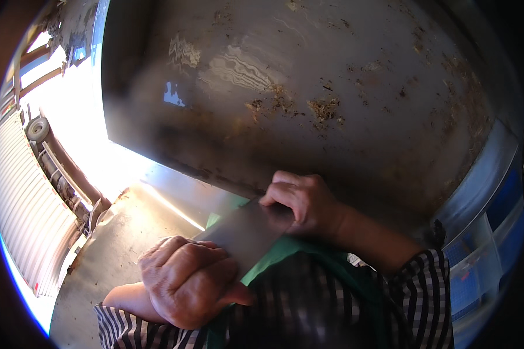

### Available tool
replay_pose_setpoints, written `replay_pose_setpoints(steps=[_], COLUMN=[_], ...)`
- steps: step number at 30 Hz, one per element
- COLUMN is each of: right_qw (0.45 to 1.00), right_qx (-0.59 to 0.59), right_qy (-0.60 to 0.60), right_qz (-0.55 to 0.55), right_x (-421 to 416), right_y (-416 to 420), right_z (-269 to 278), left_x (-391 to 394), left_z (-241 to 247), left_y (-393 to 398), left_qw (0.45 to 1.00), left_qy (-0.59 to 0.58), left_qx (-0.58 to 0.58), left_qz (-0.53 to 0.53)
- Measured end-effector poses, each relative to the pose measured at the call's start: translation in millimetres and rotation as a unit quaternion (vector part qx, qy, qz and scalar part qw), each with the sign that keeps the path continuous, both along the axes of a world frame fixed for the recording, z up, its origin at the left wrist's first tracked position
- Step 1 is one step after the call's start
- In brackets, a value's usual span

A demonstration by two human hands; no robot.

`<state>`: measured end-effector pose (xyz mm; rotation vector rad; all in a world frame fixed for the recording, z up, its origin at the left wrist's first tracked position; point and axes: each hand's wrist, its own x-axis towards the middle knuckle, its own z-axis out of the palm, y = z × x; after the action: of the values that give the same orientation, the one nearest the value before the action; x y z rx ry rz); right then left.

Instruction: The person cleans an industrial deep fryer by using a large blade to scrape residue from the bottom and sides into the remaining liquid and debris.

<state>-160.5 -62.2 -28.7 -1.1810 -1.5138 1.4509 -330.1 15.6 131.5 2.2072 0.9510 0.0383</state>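
A grey flat piece [249, 231], blurred and of a kind I cannot tell, lies between my hands, close above the green apron [277, 253]. My left hand [190, 281] is curled over its lower left end, thumb towards my body; the fingertips are hidden. At its upper right end my right hand [301, 203] has bent fingers around the edge, beside the near side of a large metal basin [227, 176]. Shallow liquid with reflections and brown debris [325, 109] covers the basin's bottom.
Left of my left hand extends a stained metal surface [113, 235]. Beyond it, outdoors in bright light, stands a vehicle with a ribbed white body [26, 205] and a wheel [38, 129]. Blue and translucent plastic containers [471, 261] are at the lower right, below the basin's metal rim [480, 179].
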Motion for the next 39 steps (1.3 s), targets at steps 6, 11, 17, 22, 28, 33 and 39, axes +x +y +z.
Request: replay_pose_setpoints(steps=[6, 11, 17, 22, 28, 33, 39], right_qw=[0.998, 1.000, 0.993, 0.993, 0.999, 0.980, 0.991], right_qx=[-0.025, 0.004, -0.024, -0.019, -0.028, -0.123, -0.088], right_qy=[-0.052, 0.008, -0.116, -0.113, -0.042, -0.155, -0.104], right_qz=[-0.017, -0.008, -0.018, -0.027, 0.006, -0.008, -0.001], right_x=[14, -11, 41, 21, 0, 62, 52], right_y=[-20, 16, -43, -27, 1, -48, -36], right_z=[12, 2, 15, 20, 10, 22, 13], left_x=[8, -9, 6, -2, -17, 24, 29], left_z=[-6, 9, -28, -16, -8, -50, -48], left_y=[-8, 8, -12, -4, 3, -12, 12], left_qw=[1.000, 0.998, 0.989, 0.993, 1.000, 0.990, 0.989], left_qy=[-0.026, 0.052, -0.094, -0.075, -0.016, -0.103, -0.109], left_qx=[-0.011, 0.028, -0.093, -0.031, -0.007, -0.086, -0.081], left_qz=[-0.010, -0.006, -0.069, -0.083, -0.004, -0.052, -0.060])
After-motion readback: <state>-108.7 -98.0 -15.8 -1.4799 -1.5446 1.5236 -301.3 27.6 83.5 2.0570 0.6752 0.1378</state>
